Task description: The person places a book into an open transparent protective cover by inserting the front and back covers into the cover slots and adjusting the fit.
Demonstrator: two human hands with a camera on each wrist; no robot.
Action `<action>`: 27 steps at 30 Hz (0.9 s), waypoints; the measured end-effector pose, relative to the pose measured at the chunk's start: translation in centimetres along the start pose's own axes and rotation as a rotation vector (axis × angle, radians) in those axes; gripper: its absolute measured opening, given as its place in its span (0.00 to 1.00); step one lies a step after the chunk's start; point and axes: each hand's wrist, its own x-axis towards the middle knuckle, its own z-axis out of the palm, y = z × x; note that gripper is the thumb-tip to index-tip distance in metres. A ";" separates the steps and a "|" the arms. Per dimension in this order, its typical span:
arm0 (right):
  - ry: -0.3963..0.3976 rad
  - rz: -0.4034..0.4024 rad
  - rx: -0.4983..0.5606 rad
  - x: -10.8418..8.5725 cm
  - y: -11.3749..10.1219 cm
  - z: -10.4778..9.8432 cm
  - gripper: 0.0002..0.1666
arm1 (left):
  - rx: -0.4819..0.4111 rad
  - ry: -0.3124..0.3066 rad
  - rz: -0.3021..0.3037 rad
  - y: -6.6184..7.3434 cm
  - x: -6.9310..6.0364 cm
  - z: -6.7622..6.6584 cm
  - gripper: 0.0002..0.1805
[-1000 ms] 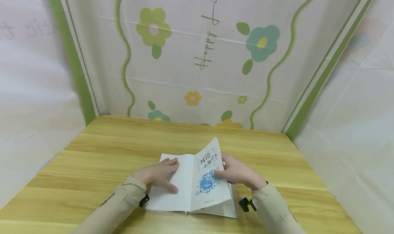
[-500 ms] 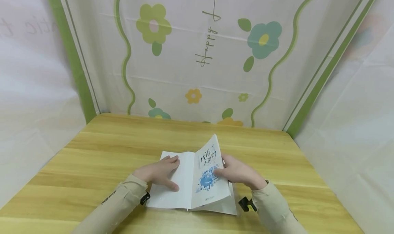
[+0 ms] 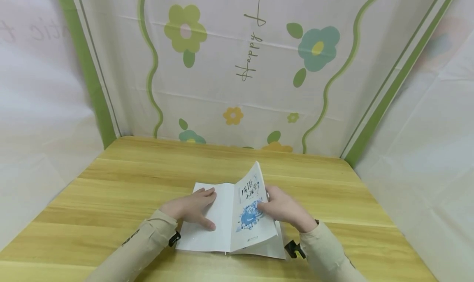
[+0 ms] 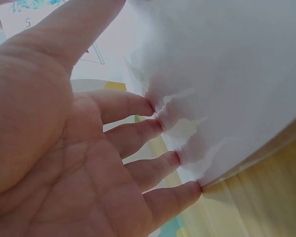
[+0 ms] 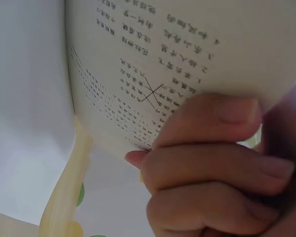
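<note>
A book (image 3: 253,232) lies open on the wooden table, its title page bearing dark Chinese characters and a blue picture. My left hand (image 3: 192,210) rests spread on the blank white left leaf (image 3: 220,240); the left wrist view has its fingertips (image 4: 173,158) touching the white sheet. On the other side, my right hand (image 3: 288,208) pinches the raised pages by their outer edge, thumb on the title page. Curled fingers (image 5: 202,163) show behind them in the right wrist view, against a printed page (image 5: 138,74). Below the raised pages, the back part of the book lies on the table.
The wood-grain table (image 3: 129,183) extends around the book on all sides. Behind it hangs a white cloth (image 3: 222,76) printed with flowers and green wavy lines, and pale cloth also closes off both sides. A black wrist mount (image 3: 295,249) sits by the right sleeve.
The right wrist has shifted slightly left, and the raised pages lean a little further left. My left hand stays on the white leaf; the whole head view has moved slightly.
</note>
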 end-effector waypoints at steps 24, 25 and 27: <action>0.223 -0.020 -0.296 0.0 -0.6 1.6 0.16 | -0.062 0.193 0.168 2.5 0.0 -0.6 0.33; 0.228 -0.015 -0.303 0.0 -0.7 1.7 0.16 | -0.083 0.218 0.193 2.8 0.0 -0.6 0.31; 0.238 -0.005 -0.318 -0.1 -0.8 1.8 0.15 | -0.138 0.259 0.225 3.4 0.1 -0.5 0.28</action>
